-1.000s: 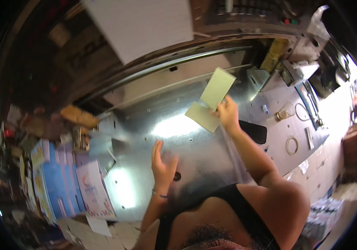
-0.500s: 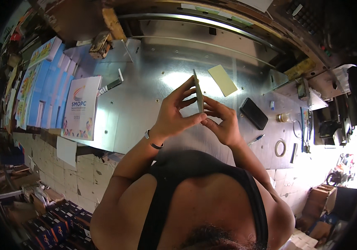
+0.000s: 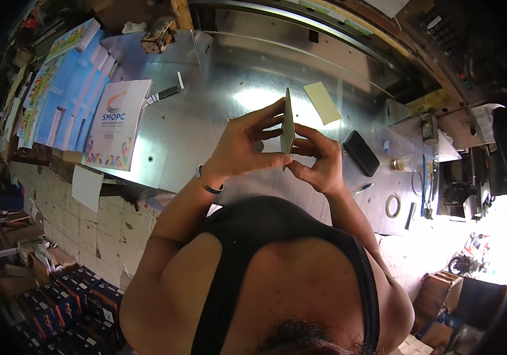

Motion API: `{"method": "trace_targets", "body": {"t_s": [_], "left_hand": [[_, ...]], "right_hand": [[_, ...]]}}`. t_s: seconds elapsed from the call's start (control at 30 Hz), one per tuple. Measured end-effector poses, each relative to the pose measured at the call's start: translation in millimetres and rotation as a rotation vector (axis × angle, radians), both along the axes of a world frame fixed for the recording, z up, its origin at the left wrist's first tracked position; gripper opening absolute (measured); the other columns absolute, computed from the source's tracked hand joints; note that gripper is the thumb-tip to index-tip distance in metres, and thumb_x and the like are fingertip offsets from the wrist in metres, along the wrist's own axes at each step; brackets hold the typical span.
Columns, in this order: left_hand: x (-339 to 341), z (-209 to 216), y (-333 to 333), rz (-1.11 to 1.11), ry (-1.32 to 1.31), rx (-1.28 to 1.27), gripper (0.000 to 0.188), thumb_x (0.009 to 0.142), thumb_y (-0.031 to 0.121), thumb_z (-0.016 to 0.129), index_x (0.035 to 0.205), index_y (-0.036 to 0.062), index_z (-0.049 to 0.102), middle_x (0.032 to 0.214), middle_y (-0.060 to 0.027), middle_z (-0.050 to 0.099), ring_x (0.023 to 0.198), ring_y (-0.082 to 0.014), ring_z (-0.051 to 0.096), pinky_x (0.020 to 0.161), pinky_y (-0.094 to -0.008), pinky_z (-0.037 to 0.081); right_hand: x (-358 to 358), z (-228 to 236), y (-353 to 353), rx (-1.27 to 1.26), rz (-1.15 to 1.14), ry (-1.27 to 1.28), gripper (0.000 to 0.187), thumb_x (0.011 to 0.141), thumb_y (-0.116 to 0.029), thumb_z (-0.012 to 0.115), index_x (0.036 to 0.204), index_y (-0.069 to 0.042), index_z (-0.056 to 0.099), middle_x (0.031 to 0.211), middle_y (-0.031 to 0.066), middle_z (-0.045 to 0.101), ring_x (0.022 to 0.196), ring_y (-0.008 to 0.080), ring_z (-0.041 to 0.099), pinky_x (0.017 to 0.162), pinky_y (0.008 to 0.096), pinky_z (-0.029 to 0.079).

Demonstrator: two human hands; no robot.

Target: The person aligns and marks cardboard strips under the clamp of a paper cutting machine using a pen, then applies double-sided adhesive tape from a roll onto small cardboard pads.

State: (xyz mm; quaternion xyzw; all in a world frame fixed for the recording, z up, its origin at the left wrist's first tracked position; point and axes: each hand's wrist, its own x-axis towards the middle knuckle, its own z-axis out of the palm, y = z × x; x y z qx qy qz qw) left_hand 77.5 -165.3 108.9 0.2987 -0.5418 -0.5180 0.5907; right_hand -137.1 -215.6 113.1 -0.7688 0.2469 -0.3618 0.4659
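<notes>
Upright between my two hands stands a thin, flat, pale stack of cards or sheets (image 3: 288, 125), seen nearly edge-on; I cannot tell how many layers it has. My left hand (image 3: 235, 145) grips it from the left, the thumb at its lower near corner and the fingers along its far side. From the right, my right hand (image 3: 321, 157) holds its lower part between thumb and bent fingers. A pale yellow rectangular card or pad (image 3: 322, 103) lies on the metal table (image 3: 218, 89), just beyond my right hand. Beside that hand rests a black phone (image 3: 361, 154).
At the left are a white printed booklet (image 3: 117, 124), blue printed stacks (image 3: 70, 106) and a cutter knife (image 3: 164, 94). Toward the right lie a pen (image 3: 363, 189), a tape roll (image 3: 393, 205) and a small jar (image 3: 403, 164). A metal bar (image 3: 277, 15) borders the far side.
The held stack has tilted slightly and shows more of its right face. Both hands keep their grip. The whole view has shifted and turned a little, moving the table's things upward.
</notes>
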Motion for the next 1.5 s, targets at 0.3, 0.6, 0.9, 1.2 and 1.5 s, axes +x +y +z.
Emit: {"method": "trace_targets", "body": {"t_s": [0.3,0.6,0.9,1.2,1.5], "left_hand": [[2,-5,-5,0.005,-0.081,-0.059,0.099,0.07,0.006,0.092,0.153,-0.0022,0.039,0.15,-0.0138,0.053,0.135,-0.0252,0.055,0.108,-0.0396,0.051],[2,7,4,0.042,-0.244,-0.241,0.09,0.065,0.011,0.092,0.146,0.0037,0.052,0.151,-0.0116,0.048,0.135,-0.026,0.054,0.109,-0.0399,0.051],[10,8,11,0.052,-0.397,-0.295,0.091,0.064,0.016,0.095,0.144,0.0038,0.053,0.151,-0.0147,0.047,0.135,-0.0283,0.055,0.109,-0.0411,0.051],[5,3,13,0.048,-0.28,-0.252,0.095,0.063,0.014,0.096,0.146,0.0039,0.049,0.149,-0.0117,0.047,0.134,-0.0277,0.055,0.112,-0.0419,0.048],[-15,-10,26,0.039,-0.141,-0.047,0.099,0.062,0.016,0.096,0.146,0.0021,0.046,0.142,-0.0108,0.053,0.13,-0.0287,0.059,0.104,-0.0403,0.051]], "right_hand": [[0,-3,0,-0.03,-0.025,0.009,0.07,0.071,-0.005,0.078,0.138,0.001,0.057,0.132,0.0144,0.068,0.108,0.028,0.073,0.09,0.0366,0.061],[-3,16,-6,-0.221,0.054,0.047,0.087,0.059,-0.008,0.087,0.139,-0.003,0.054,0.134,0.0153,0.057,0.12,0.0288,0.061,0.092,0.04,0.057],[-1,14,-5,-0.292,0.087,0.0,0.088,0.057,-0.008,0.09,0.138,-0.004,0.055,0.134,0.0157,0.057,0.12,0.0313,0.062,0.092,0.041,0.059],[-4,11,-4,-0.198,0.111,-0.003,0.086,0.059,-0.01,0.089,0.137,-0.003,0.054,0.132,0.0143,0.058,0.12,0.0288,0.063,0.093,0.0413,0.059],[-11,21,21,0.048,0.037,0.109,0.085,0.063,-0.013,0.087,0.14,-0.003,0.054,0.132,0.0127,0.057,0.116,0.0262,0.064,0.091,0.0393,0.059]]}}
